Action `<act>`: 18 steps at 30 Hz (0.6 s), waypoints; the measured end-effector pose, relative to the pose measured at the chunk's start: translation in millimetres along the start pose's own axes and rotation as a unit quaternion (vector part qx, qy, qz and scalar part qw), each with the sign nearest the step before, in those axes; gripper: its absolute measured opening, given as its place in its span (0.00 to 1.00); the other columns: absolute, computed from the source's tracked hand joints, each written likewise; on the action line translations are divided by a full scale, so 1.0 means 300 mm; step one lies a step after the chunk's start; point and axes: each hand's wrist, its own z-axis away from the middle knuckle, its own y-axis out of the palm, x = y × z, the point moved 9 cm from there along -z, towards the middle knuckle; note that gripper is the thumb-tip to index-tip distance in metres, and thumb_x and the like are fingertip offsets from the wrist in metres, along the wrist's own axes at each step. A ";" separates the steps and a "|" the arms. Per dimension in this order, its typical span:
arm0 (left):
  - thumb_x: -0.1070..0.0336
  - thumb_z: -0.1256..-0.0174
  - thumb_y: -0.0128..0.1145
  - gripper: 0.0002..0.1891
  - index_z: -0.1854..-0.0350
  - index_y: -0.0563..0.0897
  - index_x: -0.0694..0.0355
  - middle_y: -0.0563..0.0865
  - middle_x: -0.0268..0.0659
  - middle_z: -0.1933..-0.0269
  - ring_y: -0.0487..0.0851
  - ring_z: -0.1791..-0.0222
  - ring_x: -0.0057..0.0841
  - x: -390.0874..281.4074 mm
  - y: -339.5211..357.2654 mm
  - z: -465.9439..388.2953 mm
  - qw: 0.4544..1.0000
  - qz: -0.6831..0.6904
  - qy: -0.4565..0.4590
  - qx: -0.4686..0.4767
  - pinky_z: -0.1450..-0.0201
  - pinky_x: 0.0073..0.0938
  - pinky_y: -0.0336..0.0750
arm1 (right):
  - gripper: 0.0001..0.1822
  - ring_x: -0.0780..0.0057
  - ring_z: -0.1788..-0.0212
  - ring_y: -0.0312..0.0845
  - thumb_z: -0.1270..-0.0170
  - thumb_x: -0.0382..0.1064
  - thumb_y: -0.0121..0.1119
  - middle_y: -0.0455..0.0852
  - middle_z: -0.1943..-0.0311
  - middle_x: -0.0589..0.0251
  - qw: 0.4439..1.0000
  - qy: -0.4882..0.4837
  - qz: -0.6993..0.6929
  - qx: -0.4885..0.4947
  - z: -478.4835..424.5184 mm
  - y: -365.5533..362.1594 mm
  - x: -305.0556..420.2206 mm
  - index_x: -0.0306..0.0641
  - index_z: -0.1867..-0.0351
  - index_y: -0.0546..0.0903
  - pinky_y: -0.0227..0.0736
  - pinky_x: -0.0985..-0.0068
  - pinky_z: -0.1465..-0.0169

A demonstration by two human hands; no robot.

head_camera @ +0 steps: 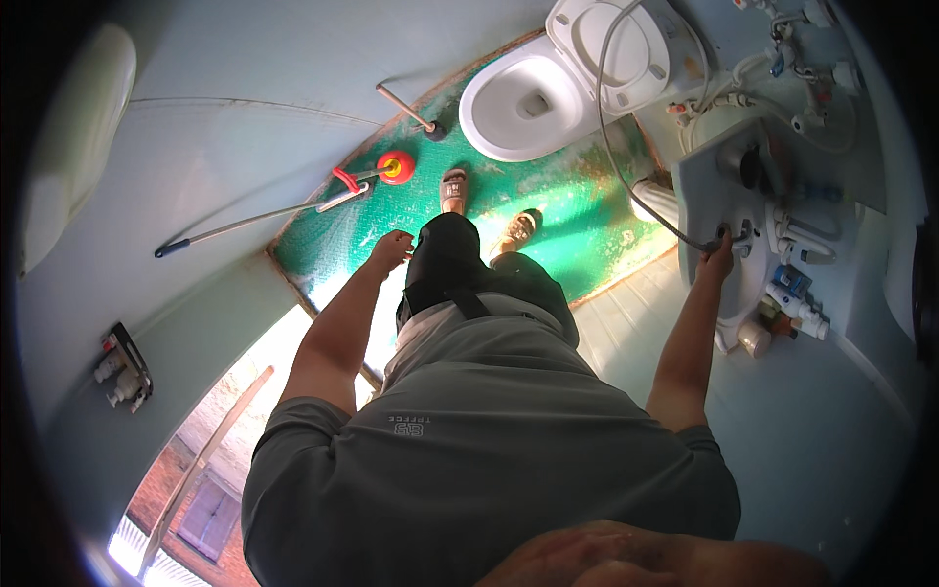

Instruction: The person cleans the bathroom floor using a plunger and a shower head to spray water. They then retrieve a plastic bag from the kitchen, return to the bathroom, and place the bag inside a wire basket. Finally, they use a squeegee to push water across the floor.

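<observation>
My right hand (715,258) is shut on the dark end fitting of a grey flexible hose (610,147), over the white washbasin (708,191) and beside its metal tap (744,238). The hose arcs up from there, passing in front of the raised toilet lid (616,48). My left hand (392,252) hangs by my left thigh with its fingers loosely curled, and nothing shows in it. Ahead of my sandalled feet stands a white toilet bowl (524,103), its seat and lid up.
Left of the toilet are a wooden-handled plunger (433,130), a red-and-yellow round-headed tool (396,168) and a long-handled squeegee (242,224). Bottles (796,304) crowd the basin's edge. Pipes and valves (788,66) line the wall. The green floor (579,242) has a raised border. A doorway opens at lower left.
</observation>
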 end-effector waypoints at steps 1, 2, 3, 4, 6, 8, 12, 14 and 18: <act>0.59 0.36 0.48 0.14 0.53 0.76 0.61 0.81 0.35 0.64 0.78 0.71 0.21 -0.020 -0.010 -0.013 1.000 0.000 0.008 0.004 0.68 0.23 0.72 | 0.18 0.76 0.80 0.71 0.43 0.51 0.61 0.74 0.78 0.66 1.000 -0.005 -0.003 0.015 -0.009 -0.017 -0.012 0.36 0.73 0.75 0.62 0.81 0.82; 0.59 0.36 0.48 0.15 0.53 0.76 0.61 0.81 0.35 0.64 0.78 0.70 0.21 -0.019 -0.023 -0.016 1.000 0.003 0.011 0.005 0.68 0.24 0.72 | 0.19 0.77 0.79 0.71 0.43 0.51 0.61 0.74 0.77 0.65 1.000 -0.011 -0.008 0.023 0.003 -0.029 -0.027 0.35 0.71 0.75 0.62 0.81 0.81; 0.59 0.37 0.48 0.15 0.53 0.76 0.61 0.81 0.35 0.64 0.78 0.70 0.21 -0.025 -0.034 -0.020 1.000 0.004 0.013 0.007 0.67 0.24 0.72 | 0.19 0.77 0.78 0.71 0.43 0.51 0.61 0.75 0.75 0.65 0.999 -0.016 -0.013 0.029 0.035 -0.025 -0.027 0.34 0.70 0.75 0.63 0.82 0.81; 0.59 0.37 0.47 0.15 0.53 0.76 0.61 0.81 0.35 0.63 0.78 0.69 0.21 -0.027 -0.048 -0.025 1.000 0.009 0.005 0.006 0.66 0.24 0.72 | 0.19 0.77 0.78 0.71 0.44 0.51 0.61 0.75 0.74 0.65 0.999 -0.021 -0.020 0.035 0.060 -0.013 -0.021 0.34 0.68 0.74 0.63 0.82 0.80; 0.59 0.37 0.45 0.16 0.51 0.76 0.60 0.80 0.35 0.62 0.78 0.69 0.21 -0.042 -0.094 -0.031 1.000 0.006 0.018 0.003 0.66 0.24 0.73 | 0.15 0.79 0.86 0.63 0.41 0.47 0.58 0.71 0.82 0.66 0.996 -0.075 -0.040 -0.020 0.169 0.027 0.010 0.37 0.74 0.71 0.54 0.82 0.85; 0.59 0.36 0.44 0.16 0.50 0.75 0.60 0.80 0.35 0.61 0.78 0.67 0.21 -0.051 -0.138 -0.028 1.000 0.015 0.015 0.004 0.64 0.24 0.73 | 0.14 0.81 0.89 0.59 0.39 0.45 0.56 0.69 0.85 0.68 0.992 -0.117 -0.043 -0.031 0.327 0.086 0.033 0.39 0.76 0.70 0.50 0.82 0.88; 0.59 0.36 0.45 0.15 0.52 0.76 0.59 0.80 0.34 0.62 0.78 0.68 0.21 -0.049 -0.238 -0.075 0.999 0.026 0.022 0.017 0.65 0.24 0.73 | 0.13 0.83 0.89 0.58 0.40 0.43 0.56 0.69 0.84 0.68 0.981 -0.192 0.003 0.027 0.546 0.203 0.100 0.39 0.74 0.69 0.50 0.82 0.87; 0.58 0.36 0.47 0.15 0.53 0.76 0.60 0.81 0.34 0.64 0.78 0.70 0.20 -0.060 -0.302 -0.099 0.999 0.024 0.023 0.012 0.68 0.24 0.72 | 0.13 0.81 0.84 0.65 0.40 0.43 0.56 0.72 0.80 0.65 0.972 -0.229 0.047 0.030 0.672 0.257 0.132 0.36 0.68 0.69 0.59 0.82 0.82; 0.57 0.36 0.48 0.15 0.55 0.77 0.62 0.81 0.35 0.65 0.79 0.70 0.22 -0.025 -0.526 -0.126 0.999 -0.003 0.031 -0.018 0.68 0.25 0.73 | 0.17 0.71 0.68 0.74 0.41 0.39 0.55 0.76 0.72 0.59 0.912 -0.326 0.242 0.055 0.944 0.425 0.196 0.28 0.58 0.67 0.72 0.75 0.63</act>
